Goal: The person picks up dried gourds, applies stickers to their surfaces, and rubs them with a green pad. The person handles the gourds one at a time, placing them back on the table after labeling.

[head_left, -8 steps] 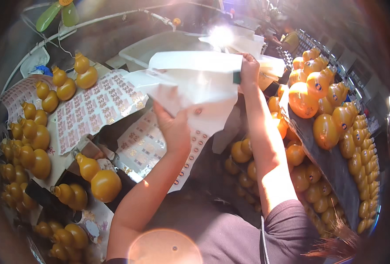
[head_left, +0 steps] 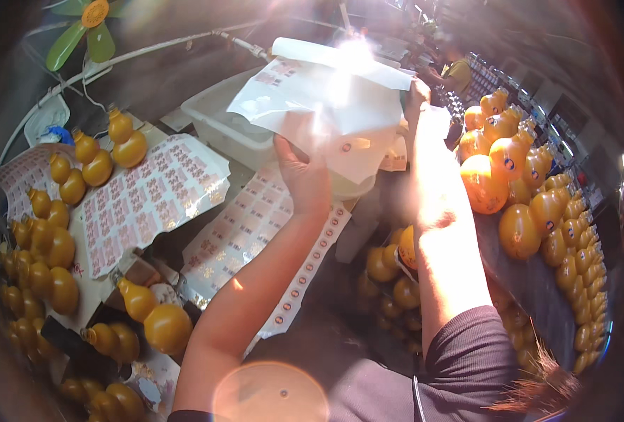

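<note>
I hold a large, curling translucent white sticker sheet [head_left: 372,130] up in front of me, washed out by glare in places. My left hand [head_left: 305,172] grips its lower left part, the thumb showing and the other fingers mostly hidden. At its upper right edge, my right hand [head_left: 416,97] is closed on the sheet. Below my left hand lies a sheet of printed stickers [head_left: 245,218] with a row of small round ones along one edge. A second printed sticker sheet [head_left: 153,200] lies to its left.
Gourd-shaped amber bottles [head_left: 167,327] stand along the left, and many more [head_left: 519,228] are stacked on the right. A white plastic tub [head_left: 213,116] sits beyond the sheets. A green-bladed fan [head_left: 95,14] is at upper left. Another person [head_left: 458,74] is in the far background.
Both hands have moved farther away with the sheet, slightly to the right. The sheet has risen and tilted, uncovering more of the tub and the sticker sheet below. My view has shifted a little.
</note>
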The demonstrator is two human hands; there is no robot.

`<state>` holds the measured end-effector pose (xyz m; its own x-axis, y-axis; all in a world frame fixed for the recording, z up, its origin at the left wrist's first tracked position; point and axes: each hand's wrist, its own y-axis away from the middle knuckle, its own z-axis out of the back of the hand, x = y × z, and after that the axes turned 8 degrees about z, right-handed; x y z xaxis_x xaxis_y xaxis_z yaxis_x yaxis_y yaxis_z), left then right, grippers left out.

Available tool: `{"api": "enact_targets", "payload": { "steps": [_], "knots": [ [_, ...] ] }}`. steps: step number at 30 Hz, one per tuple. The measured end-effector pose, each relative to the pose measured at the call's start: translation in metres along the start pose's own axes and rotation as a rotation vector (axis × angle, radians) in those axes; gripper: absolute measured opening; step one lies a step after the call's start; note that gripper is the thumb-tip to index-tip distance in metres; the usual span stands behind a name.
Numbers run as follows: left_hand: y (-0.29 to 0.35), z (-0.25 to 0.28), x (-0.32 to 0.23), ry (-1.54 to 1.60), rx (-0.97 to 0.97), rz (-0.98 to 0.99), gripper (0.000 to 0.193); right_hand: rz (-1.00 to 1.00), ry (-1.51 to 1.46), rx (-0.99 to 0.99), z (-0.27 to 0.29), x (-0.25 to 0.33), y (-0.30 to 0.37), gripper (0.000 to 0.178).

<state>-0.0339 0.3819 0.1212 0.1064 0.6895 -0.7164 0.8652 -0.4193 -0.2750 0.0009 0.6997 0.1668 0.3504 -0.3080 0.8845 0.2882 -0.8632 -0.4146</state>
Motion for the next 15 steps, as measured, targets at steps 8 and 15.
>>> {"api": "enact_targets", "payload": {
  "steps": [8, 15],
  "knots": [
    [0.004, -0.043, 0.042, -0.100, 0.098, 0.665, 0.100, 0.074, 0.215, -0.178, 0.070, -0.004, -0.115, 0.025],
    [0.075, 0.033, 0.017, 0.106, 0.048, 1.060, 0.095, -0.005, 0.507, -0.197, 0.087, -0.052, -0.139, 0.026]
  ]
}}
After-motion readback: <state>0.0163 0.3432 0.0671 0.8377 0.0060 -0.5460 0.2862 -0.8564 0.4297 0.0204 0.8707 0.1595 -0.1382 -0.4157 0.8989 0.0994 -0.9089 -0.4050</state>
